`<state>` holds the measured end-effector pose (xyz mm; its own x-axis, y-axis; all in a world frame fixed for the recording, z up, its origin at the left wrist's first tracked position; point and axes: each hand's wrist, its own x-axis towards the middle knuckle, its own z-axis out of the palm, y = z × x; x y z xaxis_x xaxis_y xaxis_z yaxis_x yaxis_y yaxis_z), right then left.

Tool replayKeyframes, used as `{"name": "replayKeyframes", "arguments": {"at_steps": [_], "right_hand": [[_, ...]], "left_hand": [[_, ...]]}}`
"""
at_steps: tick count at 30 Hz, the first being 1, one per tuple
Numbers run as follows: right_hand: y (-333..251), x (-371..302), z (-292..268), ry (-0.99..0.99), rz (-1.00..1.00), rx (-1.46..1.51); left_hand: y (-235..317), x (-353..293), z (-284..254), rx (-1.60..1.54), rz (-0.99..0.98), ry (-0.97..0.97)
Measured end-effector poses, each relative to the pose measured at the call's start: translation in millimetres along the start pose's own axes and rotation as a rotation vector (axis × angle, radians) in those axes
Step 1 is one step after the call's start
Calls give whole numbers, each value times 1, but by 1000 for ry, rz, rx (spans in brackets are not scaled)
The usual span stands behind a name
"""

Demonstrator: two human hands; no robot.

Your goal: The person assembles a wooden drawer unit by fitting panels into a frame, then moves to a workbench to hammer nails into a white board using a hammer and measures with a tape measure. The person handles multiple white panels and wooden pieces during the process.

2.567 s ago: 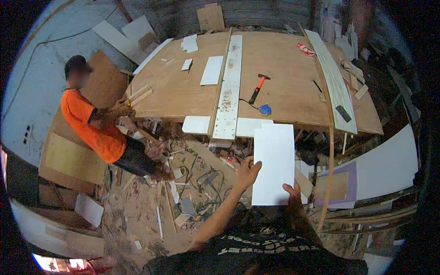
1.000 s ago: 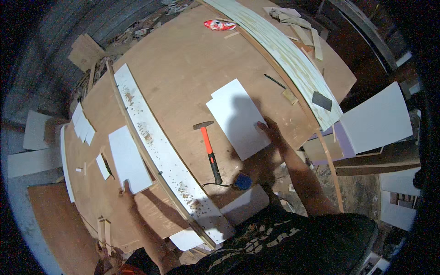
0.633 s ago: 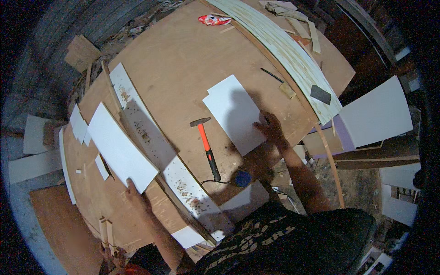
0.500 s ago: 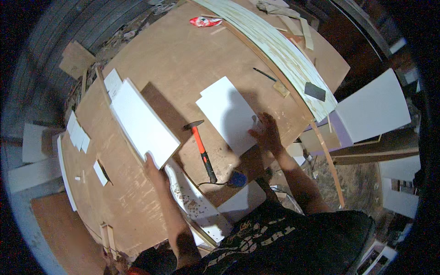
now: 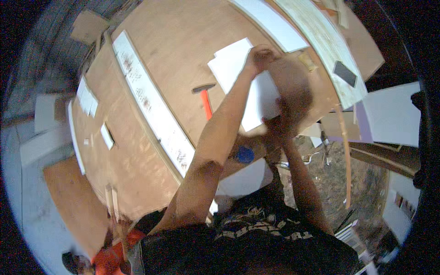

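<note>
White rectangular panels [image 5: 229,62] lie overlapping on a brown board. My left hand [image 5: 263,56] is at their far right edge, fingers bent and blurred, so its grip is unclear. Close to the near right edge of these panels is my right hand [image 5: 277,123], in deep shadow, fingers apart. A hammer [image 5: 206,103] with an orange handle lies left of the panels, its lower part hidden behind my left forearm. Near my right wrist sits a round blue object [image 5: 245,154]. Another white panel [image 5: 277,23] rests at the far right, beside a pale streaked strip.
A long white strip [image 5: 160,121] with dark specks runs along the left. Smaller white pieces [image 5: 87,97] lie further left. The pale streaked strip [image 5: 321,46] carries a dark grey block [image 5: 345,74]. Thin wooden sticks [image 5: 112,203] stand at the lower left.
The white panel from the left now lies at the far right, baring the speckled strip. My left hand has crossed to the middle panels. The view has shifted; the red-and-white wrapper is out of sight.
</note>
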<state>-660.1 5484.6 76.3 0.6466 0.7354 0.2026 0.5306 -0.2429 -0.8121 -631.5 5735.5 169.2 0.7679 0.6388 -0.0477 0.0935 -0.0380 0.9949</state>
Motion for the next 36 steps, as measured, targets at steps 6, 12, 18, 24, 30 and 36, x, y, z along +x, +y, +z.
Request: {"name": "replayKeyframes", "arguments": {"at_steps": [6,12,18,24,30,36], "right_hand": [[21,-62,-36,15,176,234],[7,-194,-66,-262,463,314],[2,-225,-44,-471,669,439],[-34,-216,-52,-296,655,473],[-24,-214,-43,-186,442,237],[-18,-225,-46,-259,527,418]], "left_hand": [[3,-233,-107,404,163,378],[-8,-610,-174,569,-528,1096],[-111,-724,-84,481,-650,1060],[-148,-710,-72,325,-589,1231],[-166,-715,-82,24,-611,1154],[-158,-721,-86,283,-556,1101]]}}
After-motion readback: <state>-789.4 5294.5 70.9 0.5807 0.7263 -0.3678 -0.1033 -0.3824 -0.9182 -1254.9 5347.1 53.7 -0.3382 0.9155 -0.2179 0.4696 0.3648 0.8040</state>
